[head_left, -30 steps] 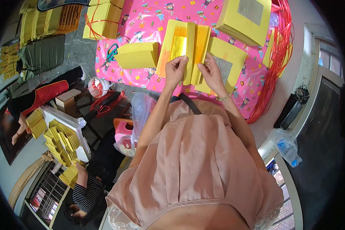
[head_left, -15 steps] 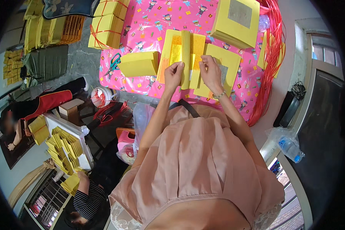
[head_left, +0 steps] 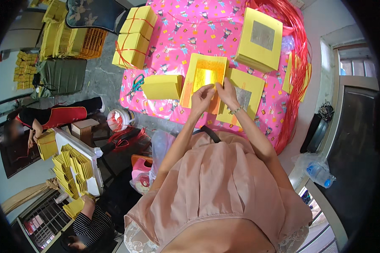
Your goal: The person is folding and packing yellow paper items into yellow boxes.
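Note:
A yellow paper sheet [head_left: 217, 62] with an orange-bordered, shiny gold foil panel lies on a stack of like sheets in front of me. Over the lower right part of the foil, my left hand [head_left: 202, 99] is closed in a pinch; what lies between its fingertips is hidden. My right hand [head_left: 229, 93] is closed too, its fingertips at the sheet's right edge and almost touching the left ones. Under and beside my right wrist is another yellow stack [head_left: 254, 86] with a silver foil panel. A folded yellow paper bundle [head_left: 161, 87] sits to the left.
Teal-handled scissors [head_left: 136, 83] lie on the pink patterned tablecloth [head_left: 194, 25]. Tied yellow bundles [head_left: 135, 37] stand at the back left, a thick yellow stack [head_left: 259, 40] at the back right. Red plastic strands [head_left: 289, 114] hang over the right edge. Two people work at a white table [head_left: 93, 158] on the left.
The long folded yellow strip that stood across the gold sheet is no longer seen upright, and the foil panel shows flat. My hands have come closer together. The whole view has shifted slightly.

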Demonstrator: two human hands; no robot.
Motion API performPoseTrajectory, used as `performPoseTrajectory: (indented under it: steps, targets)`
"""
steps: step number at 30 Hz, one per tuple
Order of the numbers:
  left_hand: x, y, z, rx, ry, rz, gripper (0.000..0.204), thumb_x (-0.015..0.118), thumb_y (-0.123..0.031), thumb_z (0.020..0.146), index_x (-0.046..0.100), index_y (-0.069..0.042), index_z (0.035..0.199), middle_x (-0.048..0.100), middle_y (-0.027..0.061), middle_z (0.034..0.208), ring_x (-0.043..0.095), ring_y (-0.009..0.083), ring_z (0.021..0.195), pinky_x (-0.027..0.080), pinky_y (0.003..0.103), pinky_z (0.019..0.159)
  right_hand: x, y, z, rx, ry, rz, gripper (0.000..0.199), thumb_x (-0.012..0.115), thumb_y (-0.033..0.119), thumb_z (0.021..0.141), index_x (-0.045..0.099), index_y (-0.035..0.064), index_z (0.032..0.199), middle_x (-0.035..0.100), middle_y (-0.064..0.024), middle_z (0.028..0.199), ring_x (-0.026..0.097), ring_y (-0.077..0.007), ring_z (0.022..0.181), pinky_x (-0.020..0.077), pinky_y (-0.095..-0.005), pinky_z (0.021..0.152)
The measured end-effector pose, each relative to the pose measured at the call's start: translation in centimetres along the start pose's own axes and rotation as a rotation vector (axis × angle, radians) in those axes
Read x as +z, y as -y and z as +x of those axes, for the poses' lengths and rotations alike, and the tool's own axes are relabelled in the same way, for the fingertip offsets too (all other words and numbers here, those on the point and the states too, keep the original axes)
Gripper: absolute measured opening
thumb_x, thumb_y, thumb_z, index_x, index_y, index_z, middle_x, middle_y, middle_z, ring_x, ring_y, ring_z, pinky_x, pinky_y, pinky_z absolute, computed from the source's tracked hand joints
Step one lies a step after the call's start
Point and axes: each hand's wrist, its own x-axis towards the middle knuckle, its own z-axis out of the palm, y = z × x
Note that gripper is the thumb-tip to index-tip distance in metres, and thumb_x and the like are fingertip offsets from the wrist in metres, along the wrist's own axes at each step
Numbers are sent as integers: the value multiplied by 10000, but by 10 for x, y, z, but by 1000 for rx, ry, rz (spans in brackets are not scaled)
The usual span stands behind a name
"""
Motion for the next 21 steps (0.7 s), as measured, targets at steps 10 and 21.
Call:
performPoseTrajectory:
  steps: [10,21]
  targets:
    - [-45,-29,22,451,-380,5,437,614,-145,937,479,-14,1332,640,56,1140,597,113,988,473,282,865,-18,14,-19,-311,-2,571,312,491,72,969,477,-24,1266,617,-106,1140,570,-174,1031,451,-320,902]
    - [-64,-43,4,-39,184,-258,288,583,-152,970,575,-27,1230,640,5,1082,583,98,960,464,252,838,-52,37,-35,-258,106,598,308,484,95,999,465,-11,1288,581,-45,1165,507,-91,1051,417,-258,939]
